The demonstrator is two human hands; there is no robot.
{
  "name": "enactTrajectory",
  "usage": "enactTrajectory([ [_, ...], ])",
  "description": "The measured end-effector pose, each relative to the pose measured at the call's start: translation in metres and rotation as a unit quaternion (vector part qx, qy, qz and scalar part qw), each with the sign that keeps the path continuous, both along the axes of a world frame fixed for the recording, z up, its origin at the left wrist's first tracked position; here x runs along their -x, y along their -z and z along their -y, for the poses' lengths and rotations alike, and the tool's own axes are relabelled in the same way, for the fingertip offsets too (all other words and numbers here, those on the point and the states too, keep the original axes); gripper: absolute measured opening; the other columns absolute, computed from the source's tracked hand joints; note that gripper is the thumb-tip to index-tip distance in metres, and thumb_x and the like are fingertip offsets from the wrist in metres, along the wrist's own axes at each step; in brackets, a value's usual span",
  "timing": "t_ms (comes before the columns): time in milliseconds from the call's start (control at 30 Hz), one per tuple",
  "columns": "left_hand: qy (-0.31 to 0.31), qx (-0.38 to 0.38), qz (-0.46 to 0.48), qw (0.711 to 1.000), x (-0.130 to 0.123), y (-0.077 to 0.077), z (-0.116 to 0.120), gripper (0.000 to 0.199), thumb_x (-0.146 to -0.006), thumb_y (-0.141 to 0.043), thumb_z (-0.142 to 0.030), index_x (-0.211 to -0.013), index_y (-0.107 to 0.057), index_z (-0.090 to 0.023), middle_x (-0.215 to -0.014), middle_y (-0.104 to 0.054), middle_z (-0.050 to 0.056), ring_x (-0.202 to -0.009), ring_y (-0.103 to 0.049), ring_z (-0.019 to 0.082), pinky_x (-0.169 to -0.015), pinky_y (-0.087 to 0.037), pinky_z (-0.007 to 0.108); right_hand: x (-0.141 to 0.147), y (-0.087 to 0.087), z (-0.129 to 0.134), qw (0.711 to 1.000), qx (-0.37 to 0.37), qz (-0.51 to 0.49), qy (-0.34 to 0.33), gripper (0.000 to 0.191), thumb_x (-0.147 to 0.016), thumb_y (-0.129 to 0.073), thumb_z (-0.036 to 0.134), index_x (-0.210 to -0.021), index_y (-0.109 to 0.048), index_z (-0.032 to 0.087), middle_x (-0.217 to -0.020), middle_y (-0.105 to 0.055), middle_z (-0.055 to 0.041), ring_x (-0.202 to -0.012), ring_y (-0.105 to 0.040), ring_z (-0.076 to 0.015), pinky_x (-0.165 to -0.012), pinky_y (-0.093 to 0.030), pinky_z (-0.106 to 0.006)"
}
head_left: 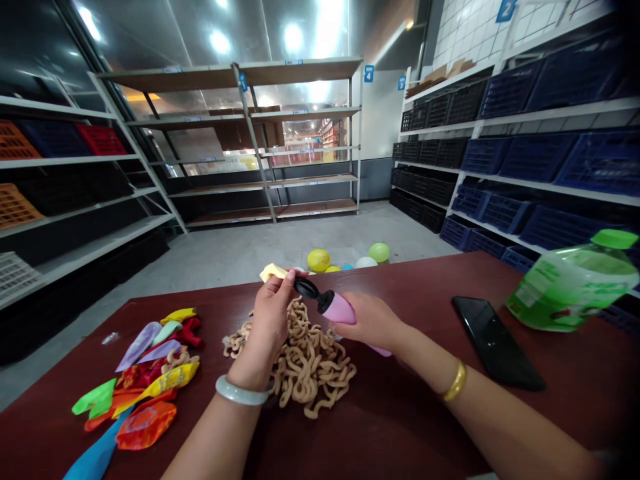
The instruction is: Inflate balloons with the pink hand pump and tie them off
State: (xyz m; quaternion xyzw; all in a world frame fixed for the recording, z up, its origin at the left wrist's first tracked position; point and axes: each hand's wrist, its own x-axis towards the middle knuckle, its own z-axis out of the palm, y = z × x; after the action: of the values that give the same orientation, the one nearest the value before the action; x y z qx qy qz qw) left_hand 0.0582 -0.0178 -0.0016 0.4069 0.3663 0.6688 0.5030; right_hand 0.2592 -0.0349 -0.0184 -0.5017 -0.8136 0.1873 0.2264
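My left hand (273,303) is closed, pinching a pale yellow uninflated balloon (273,271) beside the black nozzle end (306,288) of a balloon pump. The fingers hide whether the balloon's neck sits on the nozzle. Wrapped round the pump's pink body (340,309) is my right hand (367,317), to the right of the left one. Beneath both hands lies a pile of tan, curled, rope-like pieces (315,363). To the left, uninflated balloons in several colours lie in a heap, among them a yellow balloon (173,379) and a blue balloon (100,448).
A black phone (495,340) and a green-capped bottle (570,287) occupy the right of the dark red table (410,413). Inflated balloons (319,260) rest on the floor past the far edge. Shelves (300,113) and crates (530,157) surround the room.
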Motion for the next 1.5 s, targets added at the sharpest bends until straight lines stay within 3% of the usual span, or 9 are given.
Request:
enactTrajectory([
  [233,0.098,-0.009,0.013,0.995,0.002,-0.004,0.007,0.035,-0.079,-0.077,-0.036,-0.103,-0.073,-0.011,-0.111,-0.072,0.016,-0.104,-0.067,0.025,-0.088,-0.052,0.034,0.0,-0.003,0.001,1.0,0.001,0.002,-0.001,0.053,-0.08,-0.066,0.055,-0.121,-0.06,0.021,-0.111,-0.071,-0.0089,-0.097,-0.065,-0.0296,-0.072,-0.041,-0.032],
  [333,0.135,-0.024,0.037,0.99,0.007,-0.006,0.008,0.048,-0.085,-0.068,-0.049,-0.113,-0.07,-0.01,-0.119,-0.069,0.019,-0.109,-0.066,0.028,-0.09,-0.052,0.037,0.0,-0.004,0.001,1.0,0.009,-0.015,-0.006,0.052,-0.08,-0.066,0.055,-0.118,-0.061,0.021,-0.109,-0.071,-0.0091,-0.095,-0.065,-0.0292,-0.072,-0.041,-0.032],
  [500,0.123,-0.036,0.08,0.988,0.008,-0.004,0.006,0.056,-0.087,-0.064,-0.053,-0.128,-0.061,-0.016,-0.115,-0.071,0.018,-0.109,-0.067,0.028,-0.091,-0.053,0.039,0.001,-0.005,0.002,0.999,0.018,-0.045,-0.021,0.047,-0.08,-0.068,0.052,-0.114,-0.062,0.02,-0.107,-0.071,-0.008,-0.091,-0.064,-0.0272,-0.072,-0.041,-0.032],
  [700,0.145,-0.032,0.128,0.981,-0.003,0.001,0.007,0.023,-0.085,-0.072,-0.034,-0.098,-0.066,-0.016,-0.111,-0.072,0.013,-0.11,-0.066,0.027,-0.09,-0.055,0.043,0.001,-0.001,0.001,0.996,0.041,-0.067,-0.039,0.047,-0.08,-0.068,0.052,-0.115,-0.063,0.021,-0.106,-0.071,-0.0074,-0.092,-0.064,-0.0268,-0.075,-0.043,-0.032],
  [900,0.159,0.01,0.155,0.975,-0.013,0.0,0.011,0.02,-0.086,-0.069,-0.028,-0.1,-0.06,-0.017,-0.117,-0.069,0.016,-0.112,-0.065,0.029,-0.088,-0.056,0.042,-0.002,0.0,-0.002,0.997,0.047,-0.056,-0.038,0.05,-0.081,-0.067,0.052,-0.119,-0.062,0.02,-0.108,-0.071,-0.0084,-0.095,-0.065,-0.0284,-0.076,-0.043,-0.033],
  [1033,0.146,-0.018,0.17,0.974,-0.019,0.002,0.013,0.02,-0.088,-0.066,-0.032,-0.1,-0.059,-0.018,-0.103,-0.07,0.01,-0.095,-0.069,0.023,-0.091,-0.053,0.043,0.001,-0.001,0.001,0.999,0.021,-0.033,-0.027,0.054,-0.081,-0.067,0.054,-0.122,-0.06,0.02,-0.111,-0.071,-0.01,-0.099,-0.064,-0.0307,-0.078,-0.043,-0.034],
  [1200,0.092,-0.038,0.187,0.977,-0.024,0.004,0.014,0.015,-0.088,-0.065,-0.03,-0.096,-0.058,-0.02,-0.083,-0.064,0.002,-0.073,-0.064,0.015,-0.076,-0.055,0.034,0.006,0.0,0.005,0.999,0.014,-0.017,-0.028,0.046,-0.081,-0.067,0.049,-0.116,-0.062,0.021,-0.108,-0.071,-0.009,-0.097,-0.065,-0.03,-0.075,-0.042,-0.033],
  [1333,0.095,-0.021,0.181,0.979,-0.02,0.002,0.013,0.023,-0.086,-0.068,-0.029,-0.106,-0.058,-0.022,-0.094,-0.069,0.007,-0.087,-0.068,0.021,-0.079,-0.055,0.037,0.007,0.001,0.004,0.999,0.024,-0.029,-0.028,0.048,-0.081,-0.066,0.051,-0.118,-0.061,0.021,-0.11,-0.071,-0.009,-0.097,-0.065,-0.0294,-0.076,-0.043,-0.034],
  [1500,0.147,-0.007,0.199,0.969,-0.014,-0.004,0.014,0.017,-0.086,-0.068,-0.03,-0.094,-0.059,-0.018,-0.096,-0.069,0.009,-0.096,-0.067,0.025,-0.087,-0.053,0.044,0.005,-0.002,0.004,0.999,0.033,-0.023,-0.025,0.052,-0.081,-0.066,0.053,-0.12,-0.061,0.019,-0.112,-0.07,-0.0102,-0.099,-0.064,-0.0304,-0.077,-0.043,-0.035],
])
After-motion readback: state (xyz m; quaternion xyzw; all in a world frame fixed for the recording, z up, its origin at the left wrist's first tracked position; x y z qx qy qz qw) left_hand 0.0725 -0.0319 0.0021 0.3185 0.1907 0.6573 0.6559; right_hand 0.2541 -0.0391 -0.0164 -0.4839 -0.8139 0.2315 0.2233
